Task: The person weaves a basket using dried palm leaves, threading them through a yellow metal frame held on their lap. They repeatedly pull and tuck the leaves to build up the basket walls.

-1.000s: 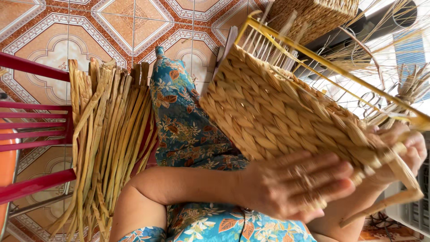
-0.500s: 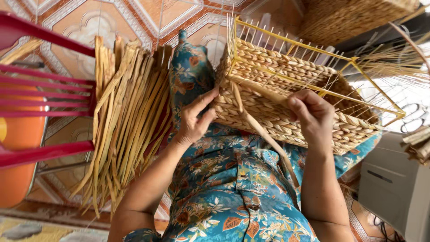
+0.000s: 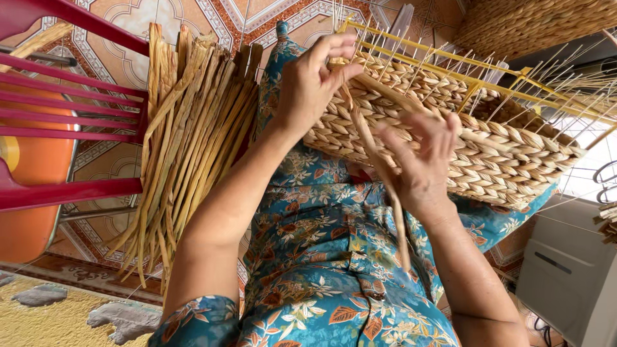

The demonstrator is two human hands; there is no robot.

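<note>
The right hand (image 3: 421, 160) is motion-blurred, and the woven basket (image 3: 501, 154) runs off the right edge.

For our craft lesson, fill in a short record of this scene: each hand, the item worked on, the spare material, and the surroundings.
left hand: left hand pinches a dried fibre strand at the basket's woven wall
right hand: right hand open-fingered, touching the same strand
workpiece: half-woven basket on a yellow wire frame, resting on the lap
spare material: bundle of dried fibre strips beside the leg
surroundings: red plastic chair, patterned floor tiles
</note>
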